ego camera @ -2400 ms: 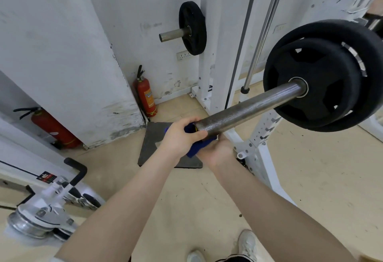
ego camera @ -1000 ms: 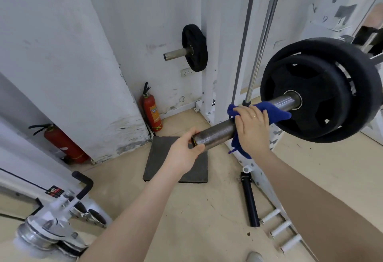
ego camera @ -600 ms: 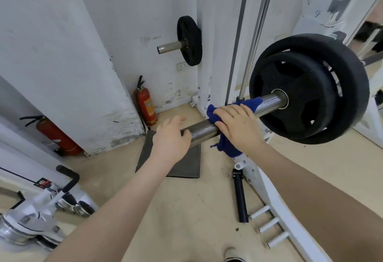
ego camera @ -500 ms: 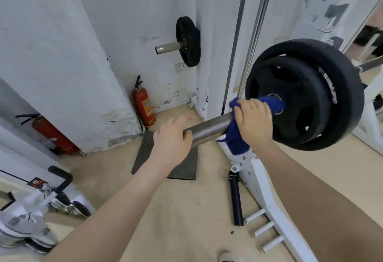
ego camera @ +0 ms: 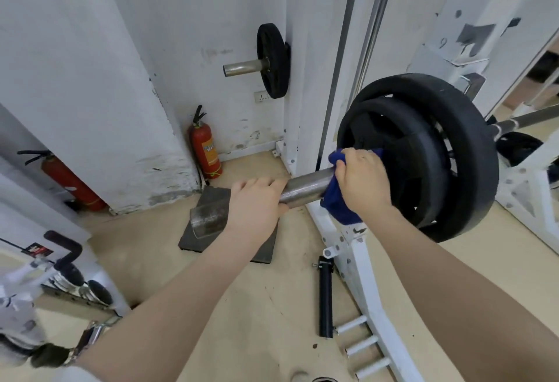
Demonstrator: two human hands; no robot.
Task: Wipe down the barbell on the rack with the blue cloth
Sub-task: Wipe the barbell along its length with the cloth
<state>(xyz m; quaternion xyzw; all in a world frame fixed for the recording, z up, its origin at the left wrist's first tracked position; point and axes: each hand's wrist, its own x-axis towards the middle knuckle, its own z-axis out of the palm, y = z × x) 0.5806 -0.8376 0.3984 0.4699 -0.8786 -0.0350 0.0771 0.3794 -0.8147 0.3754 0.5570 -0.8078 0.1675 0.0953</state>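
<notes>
The left hand (ego camera: 255,206) is wrapped around the end of the grey steel barbell sleeve (ego camera: 305,187), while just to its right the right hand (ego camera: 361,180) grips the crumpled blue cloth (ego camera: 335,200) around the sleeve, against the black rubber weight plates (ego camera: 438,152).

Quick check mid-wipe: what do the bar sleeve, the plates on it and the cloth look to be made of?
Barbell sleeve: bare steel by the look, grey with a dull sheen and darker mottling.
Weight plates: matte black, probably rubber-coated; no shine, rounded rims.
Blue cloth: soft fabric, maybe microfibre or terry; it bunches under the right hand and hangs limp.
</notes>
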